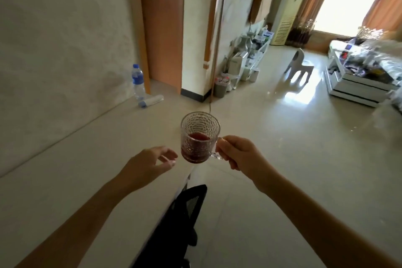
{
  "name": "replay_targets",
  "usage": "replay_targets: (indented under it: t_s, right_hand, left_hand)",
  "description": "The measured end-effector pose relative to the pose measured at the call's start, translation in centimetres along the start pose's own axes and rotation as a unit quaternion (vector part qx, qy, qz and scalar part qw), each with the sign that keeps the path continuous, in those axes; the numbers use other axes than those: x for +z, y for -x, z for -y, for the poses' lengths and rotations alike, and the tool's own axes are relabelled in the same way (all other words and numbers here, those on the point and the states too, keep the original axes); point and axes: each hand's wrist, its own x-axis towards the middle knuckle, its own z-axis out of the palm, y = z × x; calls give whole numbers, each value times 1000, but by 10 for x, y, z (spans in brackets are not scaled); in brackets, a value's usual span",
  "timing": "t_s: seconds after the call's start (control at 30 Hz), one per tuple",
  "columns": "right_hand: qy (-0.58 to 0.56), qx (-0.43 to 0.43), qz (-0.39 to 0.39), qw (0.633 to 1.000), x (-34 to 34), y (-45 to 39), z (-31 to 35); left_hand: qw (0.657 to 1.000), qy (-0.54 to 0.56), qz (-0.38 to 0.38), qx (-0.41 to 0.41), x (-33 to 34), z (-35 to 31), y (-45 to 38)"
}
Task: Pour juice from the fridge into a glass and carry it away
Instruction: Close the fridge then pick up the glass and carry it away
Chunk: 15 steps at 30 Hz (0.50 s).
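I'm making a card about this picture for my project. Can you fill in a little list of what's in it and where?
Held thing: glass mug, upright
Inside it: dark red juice, less than half full
Right hand: pinching the mug's handle
Left hand: open, beside the mug, not touching
Table: pale, below the left hand
On the table: one water bottle standing, one lying
Further off: white plastic chair

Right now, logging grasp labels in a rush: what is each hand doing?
Left hand: open, fingers loosely curled, holding nothing, just beside the glass mug.
Right hand: closed on the mug's handle, holding it upright with dark juice inside.
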Motion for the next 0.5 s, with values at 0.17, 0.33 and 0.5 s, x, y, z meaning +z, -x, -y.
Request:
replay_targets:
  t_s: [0.17,0.33,0.5]
  right_hand:
    - [1,7,-102,995,-27,77,1]
    - [9,10,-205,979,-53,158,-8]
    - [19,36,-298,954,-65,255,-21]
  left_hand:
    - [994,-27,78,77,28,-37,-6]
    - [980,-32,124,154,66,-83,-4]
    - [949,-23,198,246,126,-136,23]
